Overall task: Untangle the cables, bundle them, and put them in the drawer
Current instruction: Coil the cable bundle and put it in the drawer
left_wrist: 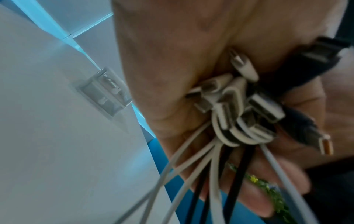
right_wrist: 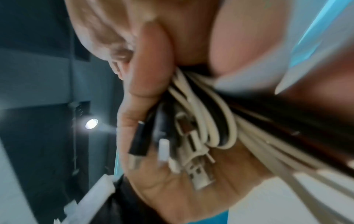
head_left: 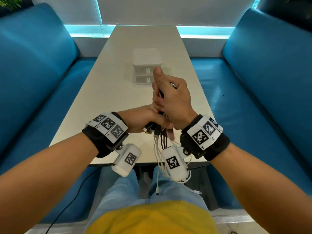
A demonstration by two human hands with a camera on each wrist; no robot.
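A bunch of white and black cables (head_left: pixel 157 147) is held over the near end of the white table (head_left: pixel 108 92). My left hand (head_left: pixel 143 118) grips the bunch where several USB plugs (left_wrist: pixel 239 109) stick out together. My right hand (head_left: pixel 174 102) is curled round the same bunch just above, thumb pointing up. Loose cable ends hang past the table edge toward my lap. The right wrist view shows looped white and black cables (right_wrist: pixel 203 121) and plugs between palm and fingers. A small white two-drawer unit (head_left: pixel 146 66) stands mid-table beyond my hands, both drawers closed.
Blue upholstered benches (head_left: pixel 38 85) run along both sides of the table. A thin black cord (head_left: pixel 74 200) trails over the floor at lower left. The drawer unit (left_wrist: pixel 104 92) also shows in the left wrist view, on the pale tabletop.
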